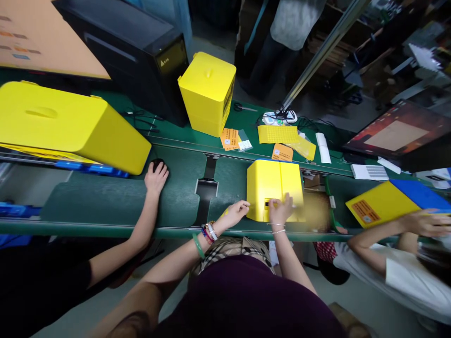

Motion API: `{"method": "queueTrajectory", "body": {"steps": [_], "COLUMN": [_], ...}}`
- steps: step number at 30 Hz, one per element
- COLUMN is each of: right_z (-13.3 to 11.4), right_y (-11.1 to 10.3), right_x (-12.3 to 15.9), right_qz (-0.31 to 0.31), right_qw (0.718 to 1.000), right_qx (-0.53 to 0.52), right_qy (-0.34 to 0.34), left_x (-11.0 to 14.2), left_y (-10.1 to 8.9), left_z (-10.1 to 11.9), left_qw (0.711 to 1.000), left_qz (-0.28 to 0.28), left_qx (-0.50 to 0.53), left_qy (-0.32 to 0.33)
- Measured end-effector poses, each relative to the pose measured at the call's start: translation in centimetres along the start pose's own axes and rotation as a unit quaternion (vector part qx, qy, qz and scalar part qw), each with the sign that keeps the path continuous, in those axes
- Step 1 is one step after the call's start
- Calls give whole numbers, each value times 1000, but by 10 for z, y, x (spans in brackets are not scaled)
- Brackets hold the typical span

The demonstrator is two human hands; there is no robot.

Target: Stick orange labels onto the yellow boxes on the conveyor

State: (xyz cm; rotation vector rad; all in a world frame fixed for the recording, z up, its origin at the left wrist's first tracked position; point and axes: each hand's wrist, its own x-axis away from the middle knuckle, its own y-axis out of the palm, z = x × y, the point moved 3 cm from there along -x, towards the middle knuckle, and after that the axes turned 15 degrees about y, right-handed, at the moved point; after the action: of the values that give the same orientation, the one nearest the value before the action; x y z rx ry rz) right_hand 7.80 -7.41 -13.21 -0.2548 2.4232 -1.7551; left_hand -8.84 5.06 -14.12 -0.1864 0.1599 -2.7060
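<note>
A yellow box-shaped housing (262, 183) sits on the green conveyor in front of me, with a seam down its face and a small dark slot low on it. My right hand (280, 211) is at this slot, thumb and fingers closed in a pinch; whatever they hold is too small to make out. Beside the housing's lower left edge is my left hand (234, 216), its fingers drawn together at the tips. Anything between them is hidden. It has a yellow mark on its back, and bracelets circle the wrist.
A co-worker's hand (156, 176) rests on a black mouse at left. At right another person handles a yellow and blue housing (380, 202). Behind stand a tall yellow housing (207, 98), orange cards (229, 139), scissors (244, 107) and yellow sheets (278, 134). A large yellow housing (52, 122) lies left.
</note>
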Motion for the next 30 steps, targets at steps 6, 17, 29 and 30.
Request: {"method": "queueTrajectory", "body": {"steps": [6, 17, 29, 30], "right_z": [-1, -5, 4, 5], "right_y": [-4, -9, -9, -8], "right_x": [3, 21, 29, 28], "right_qz": [23, 25, -11, -13], "right_qw": [998, 987, 974, 974], "right_qx": [39, 89, 127, 129], "right_qy": [-44, -132, -185, -185], "left_x": [0, -1, -1, -1], "left_y": [2, 0, 6, 7], "left_z": [-4, -4, -6, -6], "left_qw": [1000, 1000, 1000, 1000], "left_qz": [-9, -1, -11, -11], "left_qx": [-11, -23, -26, -27], "left_qy": [-12, -18, 1, 3]}}
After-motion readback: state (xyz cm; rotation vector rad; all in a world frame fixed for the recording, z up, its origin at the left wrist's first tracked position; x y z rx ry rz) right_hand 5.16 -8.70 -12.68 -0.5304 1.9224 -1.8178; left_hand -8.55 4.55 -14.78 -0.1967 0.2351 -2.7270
